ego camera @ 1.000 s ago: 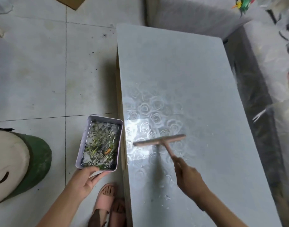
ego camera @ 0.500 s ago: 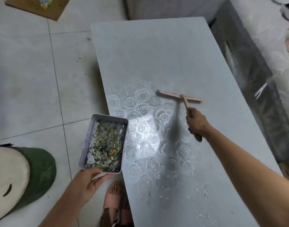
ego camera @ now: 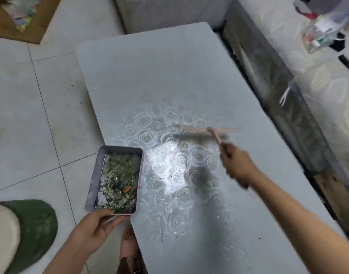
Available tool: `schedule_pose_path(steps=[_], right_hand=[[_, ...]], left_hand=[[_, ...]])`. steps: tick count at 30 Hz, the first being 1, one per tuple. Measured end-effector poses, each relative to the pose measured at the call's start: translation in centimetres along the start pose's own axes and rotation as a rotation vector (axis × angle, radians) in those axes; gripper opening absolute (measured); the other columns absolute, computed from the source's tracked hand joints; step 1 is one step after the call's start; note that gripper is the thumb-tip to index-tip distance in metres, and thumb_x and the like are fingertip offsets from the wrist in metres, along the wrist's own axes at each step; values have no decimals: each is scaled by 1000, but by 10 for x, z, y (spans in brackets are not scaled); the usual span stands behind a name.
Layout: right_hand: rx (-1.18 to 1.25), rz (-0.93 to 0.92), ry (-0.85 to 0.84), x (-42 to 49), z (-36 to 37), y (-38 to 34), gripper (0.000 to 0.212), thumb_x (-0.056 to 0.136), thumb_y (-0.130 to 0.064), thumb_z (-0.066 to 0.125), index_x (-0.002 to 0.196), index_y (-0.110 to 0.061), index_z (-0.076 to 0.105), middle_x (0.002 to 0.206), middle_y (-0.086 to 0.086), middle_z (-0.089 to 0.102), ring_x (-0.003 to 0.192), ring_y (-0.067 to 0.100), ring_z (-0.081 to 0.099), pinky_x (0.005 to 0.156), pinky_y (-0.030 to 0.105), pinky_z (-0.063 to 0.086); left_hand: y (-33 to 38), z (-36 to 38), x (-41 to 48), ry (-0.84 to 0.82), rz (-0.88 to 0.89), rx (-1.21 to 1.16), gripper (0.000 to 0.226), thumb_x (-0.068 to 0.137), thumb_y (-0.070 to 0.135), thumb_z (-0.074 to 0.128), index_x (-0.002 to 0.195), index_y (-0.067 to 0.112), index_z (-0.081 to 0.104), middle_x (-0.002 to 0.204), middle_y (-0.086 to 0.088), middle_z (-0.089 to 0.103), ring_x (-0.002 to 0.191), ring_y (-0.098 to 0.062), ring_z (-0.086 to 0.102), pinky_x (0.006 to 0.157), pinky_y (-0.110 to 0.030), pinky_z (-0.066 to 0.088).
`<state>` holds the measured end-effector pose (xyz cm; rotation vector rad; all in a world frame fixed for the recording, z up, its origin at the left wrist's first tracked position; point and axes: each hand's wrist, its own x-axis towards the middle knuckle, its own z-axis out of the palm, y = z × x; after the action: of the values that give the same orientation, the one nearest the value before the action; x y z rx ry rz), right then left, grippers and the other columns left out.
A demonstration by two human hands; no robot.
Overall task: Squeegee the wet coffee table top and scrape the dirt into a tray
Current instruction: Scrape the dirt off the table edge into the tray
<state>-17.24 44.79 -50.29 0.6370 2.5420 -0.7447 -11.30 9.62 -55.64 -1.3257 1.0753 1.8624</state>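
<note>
Since the squeegee (ego camera: 209,132) now sits further out on the wet surface (ego camera: 159,66) than a second ago, well apart from the tray (ego camera: 94,175), a fresh pull toward it seems due. The right hand (ego camera: 236,167) clamps its fingers round the handle; the left hand (ego camera: 92,228) pinches the tray's near rim. Blur hides blade contact.

squeegee (ego camera: 209,132) motion-blurred, sandalled foot (ego camera: 130,252) edge-cropped

The pale grey rectangular counter (ego camera: 169,76), embossed with a rose pattern, runs from upper centre to lower right. Water beads and streaks (ego camera: 227,226) lie on its glossy near part, lower centre of the frame.
</note>
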Motion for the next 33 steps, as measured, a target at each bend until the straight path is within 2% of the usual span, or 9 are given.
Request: schedule_pose_path(steps=[5,7,11,16,19,22,25,27,33], right_hand=[[107,228,-23,54,3,23,32,99,-15,34,125,-3,47,89,20,62,69,37,66,72,47,56],[66,225,18,29,38,29,27,99,-16,34,121,-4,44,94,21,64,70,32,61,66,36,50],[145,187,-45,-65,113,23,32,102,-18,33,132,-7,34,62,-2,47,48,9,42,34,17,28],[203,107,-219,-141,155,3,32,101,-20,32,133,-13,34,72,-2,52,57,15,48,50,26,33],[347,120,-228,-146,127,-1,21,101,-25,34,120,-22,41,73,2,59,48,14,56,48,28,43],[402,150,-76,-127,91,8,14,101,-30,34,113,-27,40,77,12,65,57,29,65,58,40,57],[409,340,5,-109,78,22,27,100,-25,34,125,-16,39,92,22,64,79,39,66,77,51,54],[415,422,-8,-111,92,20,31,99,-21,33,128,-11,36,97,21,63,82,38,65,79,46,53],[509,445,-62,-150,165,-25,20,100,-19,34,118,-13,36,74,0,54,60,10,52,51,23,36]], left_hand=[[-8,2,0,-18,-17,-28,42,87,-13,36,128,-14,44,115,-34,58,64,-43,68,58,-40,58],[-11,-1,0,-11,-27,-30,42,89,-12,35,130,-15,42,123,-35,54,65,-43,68,61,-40,57],[-19,-11,1,27,-47,-63,45,87,-13,34,131,-16,40,124,-36,52,65,-45,68,63,-42,56],[-29,-17,-11,55,-60,-85,50,83,-15,33,133,-17,38,109,-37,54,58,-48,65,61,-39,56],[-32,-25,-20,39,-55,-134,73,60,-18,52,133,-16,39,92,-37,61,61,-50,65,60,-40,56],[-36,-38,-21,94,-26,-137,122,12,-21,77,129,-12,42,109,-35,56,73,-51,66,58,-41,57],[-38,-49,-21,41,-52,-175,69,63,-16,52,130,-12,41,112,-35,54,69,-51,66,62,-39,56],[-41,-60,-12,73,-74,-236,59,66,-11,40,124,-10,43,126,-36,50,102,-53,59,73,-39,57],[-50,-83,7,110,-126,-320,34,88,-10,31,120,-9,42,135,-36,42,126,-51,41,91,-40,48]])
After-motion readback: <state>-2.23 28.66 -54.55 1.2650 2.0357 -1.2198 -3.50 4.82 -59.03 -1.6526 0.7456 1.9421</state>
